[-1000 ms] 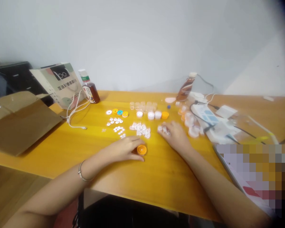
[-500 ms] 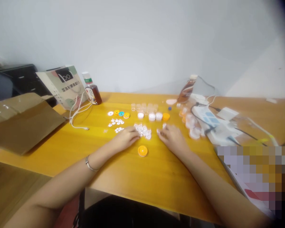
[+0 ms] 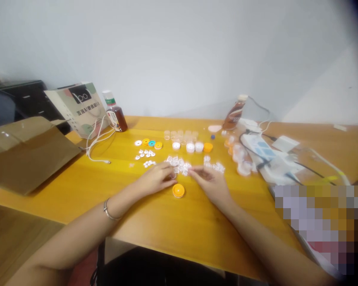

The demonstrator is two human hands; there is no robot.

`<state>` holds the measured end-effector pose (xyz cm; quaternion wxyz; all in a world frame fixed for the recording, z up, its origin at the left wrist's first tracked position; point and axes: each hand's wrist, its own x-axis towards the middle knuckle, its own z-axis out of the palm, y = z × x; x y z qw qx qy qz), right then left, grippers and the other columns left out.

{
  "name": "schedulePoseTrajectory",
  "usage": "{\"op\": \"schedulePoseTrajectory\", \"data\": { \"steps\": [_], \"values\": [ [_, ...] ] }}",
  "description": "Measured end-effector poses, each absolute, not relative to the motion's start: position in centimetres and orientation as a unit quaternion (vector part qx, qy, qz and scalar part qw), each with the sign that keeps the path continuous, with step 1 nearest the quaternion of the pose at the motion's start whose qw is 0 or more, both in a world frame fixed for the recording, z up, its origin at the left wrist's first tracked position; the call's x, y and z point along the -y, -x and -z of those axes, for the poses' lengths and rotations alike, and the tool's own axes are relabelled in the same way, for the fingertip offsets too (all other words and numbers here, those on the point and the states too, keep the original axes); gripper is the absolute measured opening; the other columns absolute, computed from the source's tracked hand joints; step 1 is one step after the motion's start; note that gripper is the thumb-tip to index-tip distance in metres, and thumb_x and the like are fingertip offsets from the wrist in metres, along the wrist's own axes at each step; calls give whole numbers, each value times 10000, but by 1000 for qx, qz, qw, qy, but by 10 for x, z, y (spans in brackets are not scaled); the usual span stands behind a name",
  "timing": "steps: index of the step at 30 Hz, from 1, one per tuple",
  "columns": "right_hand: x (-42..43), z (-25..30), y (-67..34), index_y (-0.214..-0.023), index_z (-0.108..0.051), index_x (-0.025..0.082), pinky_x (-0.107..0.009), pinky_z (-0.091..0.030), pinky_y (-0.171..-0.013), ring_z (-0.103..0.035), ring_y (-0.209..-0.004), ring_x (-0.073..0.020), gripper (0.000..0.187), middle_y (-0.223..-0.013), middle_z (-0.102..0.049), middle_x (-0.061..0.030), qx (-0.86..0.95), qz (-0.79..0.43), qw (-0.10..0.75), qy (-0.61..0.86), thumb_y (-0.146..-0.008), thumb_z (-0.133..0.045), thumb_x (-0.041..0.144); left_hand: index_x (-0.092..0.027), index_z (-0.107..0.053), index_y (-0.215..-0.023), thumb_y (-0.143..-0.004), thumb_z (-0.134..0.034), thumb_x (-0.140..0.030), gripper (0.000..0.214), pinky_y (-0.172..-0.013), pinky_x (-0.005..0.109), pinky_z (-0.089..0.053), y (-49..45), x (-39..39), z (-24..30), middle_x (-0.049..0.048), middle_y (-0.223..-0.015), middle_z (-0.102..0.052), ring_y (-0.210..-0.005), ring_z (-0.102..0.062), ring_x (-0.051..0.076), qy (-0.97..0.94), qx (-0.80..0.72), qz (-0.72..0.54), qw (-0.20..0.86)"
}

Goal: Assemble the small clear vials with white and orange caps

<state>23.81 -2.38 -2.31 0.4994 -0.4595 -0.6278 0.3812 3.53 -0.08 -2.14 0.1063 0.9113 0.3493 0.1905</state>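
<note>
On the table in front of me, a pile of small white openwork plastic pieces [image 3: 179, 163] lies between my hands. My left hand [image 3: 155, 179] is at its left edge, fingers and thumb curled round a small white plastic piece [image 3: 174, 175]. My right hand [image 3: 212, 184] reaches to the pile's right edge with thumb and forefinger pinched together; what they hold, if anything, is too small to name. Just below the pile sits a round orange cap [image 3: 178, 190], close to my left thumb. More white pieces [image 3: 218, 167] lie beyond my right hand.
Small white parts [image 3: 145, 153] and coloured discs [image 3: 152, 143] lie at left. Clear cups [image 3: 185, 136] and white caps [image 3: 190, 147] stand behind the pile. Two drink bottles [image 3: 117, 115], a paper bag [image 3: 30, 151], cables and a power strip [image 3: 261, 149] flank the area.
My right hand has moved left to the pile's edge, uncovering white pieces on the right. My left hand has shifted slightly down, with its thumb toward the orange cap.
</note>
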Motion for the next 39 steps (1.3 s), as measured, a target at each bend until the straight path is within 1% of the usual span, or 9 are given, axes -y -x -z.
{"op": "schedulePoseTrajectory", "data": {
  "steps": [5,10,13,15,20,25,29,34,39],
  "values": [
    [34,21,-228,-775,-523,223,-336,-512,-786,-659,-771,-169,194,-772,-652,-2,535,-468,563,421,-693,-672,316,-156,-527,-832,-837,-526,-340,184,-705,300,-435,-37,3,23,48,-854,-516,-785,-500,160,-897,-373,-210,111],
    [40,25,-222,-1003,-531,241,-363,-494,-854,-661,-832,-171,337,-846,-673,-14,494,-549,542,402,-701,-672,292,-152,-516,-887,-843,-513,-315,169,-673,293,-430,-37,0,29,46,-835,-521,-751,-493,155,-890,-390,-209,109],
    [41,27,-221,-863,-607,201,-374,-482,-886,-652,-892,-191,218,-903,-693,-44,462,-596,524,396,-690,-683,309,-148,-538,-852,-858,-477,-261,129,-674,286,-424,-37,-1,29,49,-819,-523,-750,-498,153,-898,-383,-197,93],
    [40,27,-220,-766,-617,183,-370,-489,-875,-658,-879,-196,196,-883,-704,-48,430,-627,517,393,-656,-714,313,-145,-549,-828,-861,-460,-240,134,-662,278,-420,-37,-1,27,48,-797,-527,-734,-501,151,-903,-377,-191,82],
    [41,24,-221,-733,-622,167,-322,-515,-797,-674,-759,-159,204,-777,-713,-34,394,-658,503,398,-622,-747,285,-138,-565,-836,-866,-428,-196,152,-666,275,-430,-35,-2,25,52,-789,-558,-734,-523,150,-911,-367,-173,79],
    [41,24,-222,-707,-632,167,-291,-519,-731,-650,-653,-123,169,-695,-698,-15,420,-646,498,397,-653,-722,299,-137,-561,-977,-875,-380,-145,207,-735,301,-454,-33,-1,25,82,-898,-579,-829,-549,165,-905,-369,-191,91],
    [40,25,-222,-698,-634,171,-273,-512,-702,-629,-627,-110,167,-687,-687,-7,435,-634,496,403,-655,-717,309,-150,-556,-1056,-887,-376,-156,247,-772,307,-464,-32,-1,22,82,-943,-586,-871,-555,161,-888,-370,-238,129],
    [40,25,-222,-691,-628,170,-266,-510,-680,-617,-613,-108,188,-679,-678,-7,452,-618,497,409,-664,-706,340,-162,-587,-1054,-862,-441,-171,241,-788,325,-474,-31,-2,19,76,-939,-612,-871,-570,159,-857,-386,-270,209],
    [39,24,-222,-681,-635,169,-248,-504,-662,-606,-591,-99,175,-658,-673,-2,467,-612,492,407,-677,-694,334,-147,-562,-1039,-827,-511,-209,227,-786,329,-506,-28,-3,13,79,-964,-635,-842,-609,143,-766,-381,-332,399]
  ]
}}
